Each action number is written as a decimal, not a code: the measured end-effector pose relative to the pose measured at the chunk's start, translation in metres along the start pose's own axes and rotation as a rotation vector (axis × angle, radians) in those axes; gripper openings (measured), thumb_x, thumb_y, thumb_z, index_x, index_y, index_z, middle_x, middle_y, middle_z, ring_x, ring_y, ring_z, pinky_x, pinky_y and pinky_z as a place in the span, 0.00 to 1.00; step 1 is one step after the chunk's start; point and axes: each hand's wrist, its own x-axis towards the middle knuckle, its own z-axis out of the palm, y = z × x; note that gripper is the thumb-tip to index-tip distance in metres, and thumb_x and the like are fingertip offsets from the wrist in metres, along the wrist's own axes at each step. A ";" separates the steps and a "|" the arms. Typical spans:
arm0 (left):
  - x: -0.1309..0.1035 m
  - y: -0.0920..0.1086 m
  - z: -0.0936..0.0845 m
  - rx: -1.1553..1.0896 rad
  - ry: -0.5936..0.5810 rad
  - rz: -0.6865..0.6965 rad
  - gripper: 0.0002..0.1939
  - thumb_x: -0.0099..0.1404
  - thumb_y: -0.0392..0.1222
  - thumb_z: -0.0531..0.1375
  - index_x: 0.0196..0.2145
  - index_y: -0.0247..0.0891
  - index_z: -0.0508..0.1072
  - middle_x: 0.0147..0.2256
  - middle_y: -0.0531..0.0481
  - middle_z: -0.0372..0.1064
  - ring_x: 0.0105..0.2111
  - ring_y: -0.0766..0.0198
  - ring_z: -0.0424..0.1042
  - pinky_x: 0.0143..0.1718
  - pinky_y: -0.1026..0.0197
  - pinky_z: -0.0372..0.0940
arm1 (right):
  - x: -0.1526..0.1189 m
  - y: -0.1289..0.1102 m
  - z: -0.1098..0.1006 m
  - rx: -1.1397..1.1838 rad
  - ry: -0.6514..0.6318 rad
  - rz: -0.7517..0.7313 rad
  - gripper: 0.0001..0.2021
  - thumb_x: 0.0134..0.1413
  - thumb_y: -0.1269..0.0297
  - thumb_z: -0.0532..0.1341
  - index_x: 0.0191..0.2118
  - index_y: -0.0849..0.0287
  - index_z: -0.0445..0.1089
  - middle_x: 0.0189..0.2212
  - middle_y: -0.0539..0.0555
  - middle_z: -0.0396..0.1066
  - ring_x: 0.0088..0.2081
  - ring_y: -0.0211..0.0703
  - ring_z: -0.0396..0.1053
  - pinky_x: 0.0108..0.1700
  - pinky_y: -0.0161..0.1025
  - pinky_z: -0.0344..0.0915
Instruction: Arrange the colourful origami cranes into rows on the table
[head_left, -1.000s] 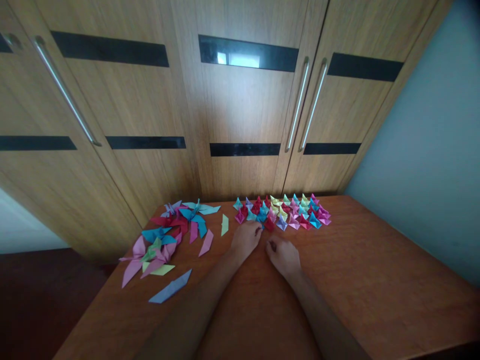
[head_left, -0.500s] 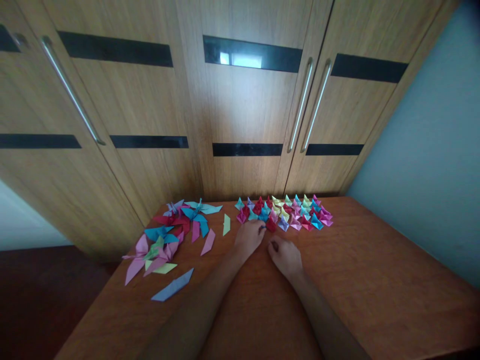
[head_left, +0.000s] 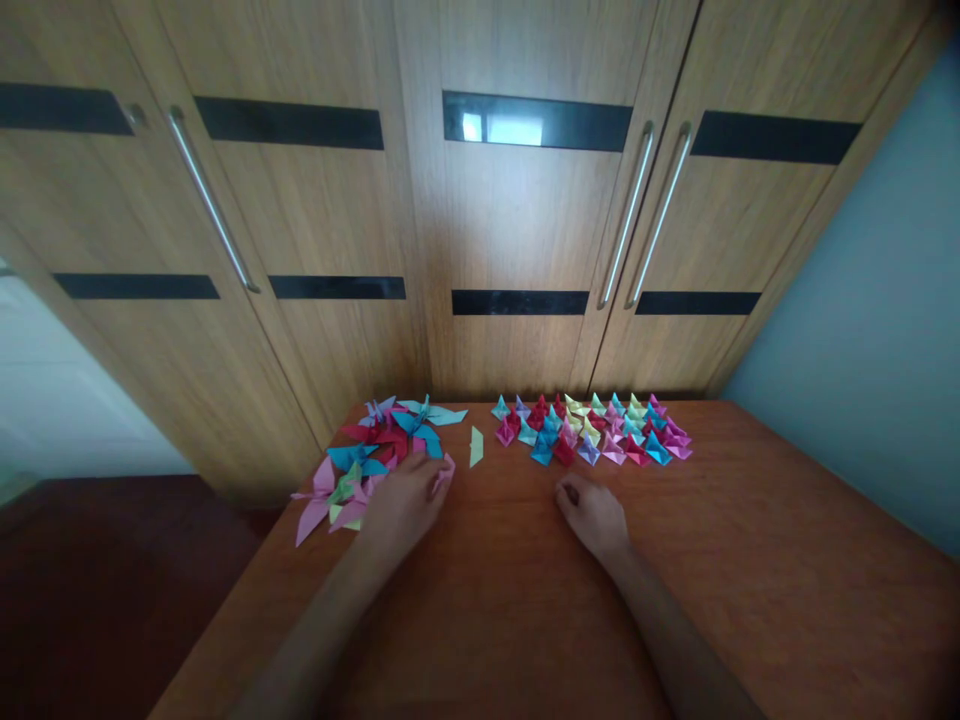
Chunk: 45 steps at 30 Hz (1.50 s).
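My left hand (head_left: 405, 497) is over the left side of the table, its fingers closed on the edge of a folded pink paper piece (head_left: 448, 470). Part of that piece is hidden by the fingers. Under and behind the hand lies a pile of larger folded paper shapes, among them a pink one (head_left: 316, 499), a blue one (head_left: 352, 457) and a light blue one (head_left: 429, 412). My right hand (head_left: 594, 515) rests on the table, fingers curled, with nothing visible in it. Just beyond it stand rows of small folded paper pieces, such as a dark red one (head_left: 564, 452).
A pale yellow folded strip (head_left: 476, 446) lies between the pile and the rows. The brown wooden table (head_left: 510, 620) meets a wooden wardrobe (head_left: 517, 350) with metal handles at its back edge. A pale blue wall (head_left: 862, 320) rises on the right.
My left hand has moved left, from the small blue piece at the front of the rows to the pink piece. The right hand stays curled on the table. The view has swung left.
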 end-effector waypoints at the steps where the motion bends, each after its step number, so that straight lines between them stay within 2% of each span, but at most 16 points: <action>1: -0.007 -0.013 -0.012 0.059 0.031 -0.050 0.12 0.65 0.44 0.51 0.41 0.42 0.72 0.40 0.48 0.69 0.36 0.60 0.70 0.36 0.62 0.62 | 0.000 0.000 0.000 0.001 -0.002 0.000 0.09 0.57 0.61 0.53 0.32 0.53 0.69 0.28 0.49 0.72 0.30 0.38 0.68 0.27 0.32 0.49; 4: -0.027 -0.050 -0.040 0.184 0.044 -0.188 0.14 0.65 0.46 0.50 0.42 0.42 0.71 0.42 0.49 0.70 0.36 0.59 0.71 0.34 0.62 0.62 | -0.001 0.001 0.000 0.005 -0.006 0.000 0.09 0.57 0.61 0.53 0.32 0.53 0.69 0.28 0.49 0.72 0.31 0.39 0.68 0.27 0.32 0.49; 6: -0.039 -0.071 -0.050 0.264 0.016 -0.287 0.15 0.65 0.46 0.49 0.42 0.40 0.71 0.42 0.47 0.70 0.34 0.58 0.72 0.33 0.61 0.62 | -0.001 0.001 0.000 0.009 -0.006 -0.001 0.09 0.57 0.61 0.53 0.32 0.53 0.69 0.28 0.49 0.71 0.31 0.39 0.68 0.27 0.32 0.49; 8: -0.050 -0.087 -0.051 0.321 -0.019 -0.342 0.16 0.66 0.48 0.48 0.42 0.39 0.71 0.42 0.46 0.71 0.35 0.57 0.72 0.33 0.60 0.63 | 0.000 0.001 0.001 0.009 -0.006 -0.001 0.09 0.57 0.61 0.53 0.32 0.53 0.70 0.27 0.49 0.71 0.30 0.39 0.68 0.27 0.32 0.49; 11: -0.061 -0.101 -0.043 0.358 -0.058 -0.349 0.18 0.66 0.48 0.47 0.42 0.40 0.72 0.45 0.45 0.69 0.37 0.55 0.72 0.33 0.60 0.64 | 0.000 0.002 0.002 0.006 -0.007 0.003 0.09 0.57 0.61 0.53 0.31 0.53 0.70 0.26 0.49 0.71 0.30 0.38 0.68 0.27 0.32 0.50; 16: -0.062 -0.104 -0.030 0.379 -0.086 -0.309 0.17 0.66 0.45 0.46 0.45 0.41 0.70 0.47 0.44 0.66 0.41 0.55 0.71 0.34 0.61 0.65 | 0.000 0.002 0.003 0.018 0.012 -0.006 0.09 0.57 0.61 0.53 0.31 0.53 0.70 0.26 0.48 0.71 0.29 0.38 0.68 0.27 0.32 0.50; 23: -0.060 -0.105 -0.035 0.360 -0.027 -0.301 0.19 0.65 0.43 0.47 0.49 0.37 0.69 0.49 0.41 0.63 0.40 0.54 0.71 0.36 0.58 0.67 | 0.000 0.004 0.003 0.036 0.017 -0.023 0.09 0.57 0.60 0.53 0.31 0.53 0.69 0.26 0.48 0.71 0.29 0.38 0.68 0.27 0.32 0.50; 28: -0.061 -0.112 -0.032 0.383 -0.050 -0.286 0.18 0.66 0.43 0.46 0.48 0.39 0.70 0.48 0.42 0.67 0.42 0.54 0.71 0.37 0.59 0.66 | -0.001 0.004 0.002 0.034 0.014 -0.029 0.10 0.57 0.60 0.52 0.30 0.53 0.69 0.25 0.48 0.71 0.28 0.37 0.67 0.27 0.32 0.49; 31: -0.059 -0.118 -0.028 0.375 -0.081 -0.248 0.18 0.66 0.42 0.46 0.47 0.38 0.70 0.45 0.42 0.70 0.43 0.53 0.71 0.40 0.58 0.66 | 0.000 0.004 0.003 0.026 0.020 -0.028 0.10 0.57 0.60 0.52 0.30 0.53 0.68 0.25 0.48 0.70 0.28 0.37 0.67 0.26 0.32 0.48; 36: -0.059 -0.126 -0.022 0.312 -0.077 -0.239 0.16 0.64 0.41 0.48 0.45 0.38 0.71 0.46 0.44 0.71 0.45 0.55 0.70 0.45 0.58 0.63 | 0.001 0.005 0.004 0.019 0.018 -0.034 0.10 0.57 0.60 0.52 0.31 0.53 0.69 0.26 0.48 0.71 0.29 0.38 0.67 0.26 0.32 0.48; 40: -0.059 -0.126 -0.020 0.297 -0.040 -0.252 0.17 0.64 0.43 0.48 0.44 0.38 0.71 0.46 0.44 0.71 0.44 0.54 0.71 0.43 0.58 0.65 | 0.001 0.004 0.004 0.016 0.017 -0.027 0.10 0.57 0.60 0.52 0.30 0.53 0.68 0.25 0.48 0.70 0.28 0.37 0.67 0.26 0.32 0.47; 45: -0.060 -0.122 -0.020 0.311 -0.053 -0.267 0.17 0.65 0.47 0.48 0.44 0.38 0.70 0.46 0.43 0.70 0.46 0.53 0.70 0.42 0.57 0.65 | 0.001 0.005 0.004 0.019 0.022 -0.027 0.10 0.57 0.60 0.52 0.30 0.53 0.69 0.25 0.48 0.70 0.27 0.37 0.66 0.26 0.32 0.47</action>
